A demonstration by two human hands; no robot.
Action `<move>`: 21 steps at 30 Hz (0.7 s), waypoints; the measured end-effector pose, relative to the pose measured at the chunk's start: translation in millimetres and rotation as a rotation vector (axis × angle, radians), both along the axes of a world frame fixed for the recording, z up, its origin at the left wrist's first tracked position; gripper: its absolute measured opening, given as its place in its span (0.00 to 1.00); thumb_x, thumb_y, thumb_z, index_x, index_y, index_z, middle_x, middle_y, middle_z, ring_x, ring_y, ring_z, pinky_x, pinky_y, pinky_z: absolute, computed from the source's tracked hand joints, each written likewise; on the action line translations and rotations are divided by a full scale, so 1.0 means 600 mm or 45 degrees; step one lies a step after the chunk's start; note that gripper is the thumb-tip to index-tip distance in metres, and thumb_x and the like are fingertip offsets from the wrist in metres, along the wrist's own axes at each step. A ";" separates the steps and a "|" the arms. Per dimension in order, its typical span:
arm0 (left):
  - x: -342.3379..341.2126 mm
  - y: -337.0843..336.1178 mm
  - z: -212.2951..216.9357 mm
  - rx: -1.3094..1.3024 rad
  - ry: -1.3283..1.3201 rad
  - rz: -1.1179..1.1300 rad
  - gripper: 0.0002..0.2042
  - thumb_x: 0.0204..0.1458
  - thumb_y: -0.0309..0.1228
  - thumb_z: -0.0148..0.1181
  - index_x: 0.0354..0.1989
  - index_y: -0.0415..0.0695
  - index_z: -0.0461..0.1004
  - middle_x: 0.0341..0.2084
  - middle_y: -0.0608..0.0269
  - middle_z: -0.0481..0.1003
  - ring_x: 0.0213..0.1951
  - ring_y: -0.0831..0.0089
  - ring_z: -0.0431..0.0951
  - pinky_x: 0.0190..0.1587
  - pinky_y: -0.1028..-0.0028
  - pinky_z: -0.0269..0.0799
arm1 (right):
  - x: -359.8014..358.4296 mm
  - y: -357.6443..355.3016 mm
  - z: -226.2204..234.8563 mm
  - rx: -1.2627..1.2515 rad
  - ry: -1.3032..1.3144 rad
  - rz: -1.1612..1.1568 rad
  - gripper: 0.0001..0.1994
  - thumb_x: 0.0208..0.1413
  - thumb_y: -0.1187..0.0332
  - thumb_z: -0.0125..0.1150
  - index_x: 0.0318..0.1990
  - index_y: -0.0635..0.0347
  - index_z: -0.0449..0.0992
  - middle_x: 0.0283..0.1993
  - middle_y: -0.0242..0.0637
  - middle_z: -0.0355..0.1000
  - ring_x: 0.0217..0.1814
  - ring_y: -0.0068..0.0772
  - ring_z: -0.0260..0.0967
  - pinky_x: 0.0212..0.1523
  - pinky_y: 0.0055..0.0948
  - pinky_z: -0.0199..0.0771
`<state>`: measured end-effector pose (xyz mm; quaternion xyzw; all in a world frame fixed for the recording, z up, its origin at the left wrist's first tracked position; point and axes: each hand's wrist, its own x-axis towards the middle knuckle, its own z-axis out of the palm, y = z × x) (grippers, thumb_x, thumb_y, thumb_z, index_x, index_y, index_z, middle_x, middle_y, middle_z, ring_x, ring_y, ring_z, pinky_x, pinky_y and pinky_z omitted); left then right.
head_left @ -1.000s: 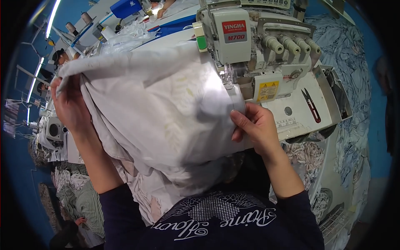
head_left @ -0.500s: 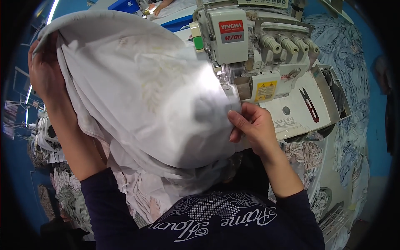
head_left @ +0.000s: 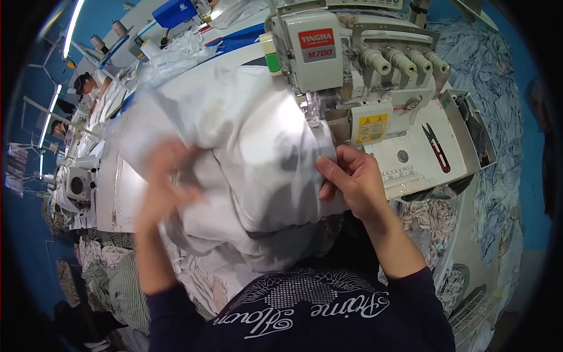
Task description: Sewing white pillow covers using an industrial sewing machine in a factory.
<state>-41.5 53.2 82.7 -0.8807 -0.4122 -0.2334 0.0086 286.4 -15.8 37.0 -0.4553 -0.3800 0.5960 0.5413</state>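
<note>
A white cloth lies bunched in folds in front of an overlock sewing machine, its right edge running under the lit presser foot. My right hand pinches that edge between thumb and fingers, just on the near side of the foot. Over the left part of the cloth, my left hand is smeared by motion. Its thumb and fingers stand apart, and I see nothing gripped in them. Beyond it, the cloth's far left part is blurred too.
Red-handled thread snips lie on the machine's right-hand plate, beside a metal tray. Piles of fabric hang at the right. A clear plastic bag lies on the table behind. Co-workers sit at the far left.
My left hand has let go of the raised cloth edge and moved right and nearer. The cloth has dropped and crumpled, uncovering the table at left. My right hand keeps its pinch, almost unmoved.
</note>
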 end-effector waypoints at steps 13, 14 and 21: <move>-0.005 0.004 0.032 0.822 -0.592 0.484 0.05 0.49 0.28 0.59 0.27 0.39 0.72 0.31 0.59 0.69 0.38 0.66 0.69 0.44 0.74 0.63 | -0.011 -0.001 -0.008 0.036 0.014 0.044 0.10 0.54 0.66 0.60 0.32 0.64 0.71 0.23 0.30 0.69 0.17 0.20 0.67 0.18 0.18 0.67; 0.000 0.023 0.051 0.893 -0.638 0.453 0.06 0.49 0.28 0.59 0.28 0.39 0.73 0.31 0.60 0.70 0.38 0.67 0.69 0.43 0.74 0.63 | -0.009 -0.001 -0.006 0.032 0.037 0.046 0.10 0.53 0.65 0.60 0.32 0.64 0.71 0.22 0.30 0.68 0.16 0.20 0.67 0.18 0.18 0.67; 0.008 0.103 0.164 1.105 -0.785 0.202 0.08 0.50 0.31 0.62 0.30 0.38 0.75 0.31 0.65 0.73 0.35 0.77 0.71 0.39 0.80 0.65 | -0.009 -0.001 -0.008 0.054 0.045 0.041 0.10 0.53 0.66 0.60 0.31 0.64 0.70 0.21 0.29 0.67 0.16 0.21 0.67 0.16 0.18 0.67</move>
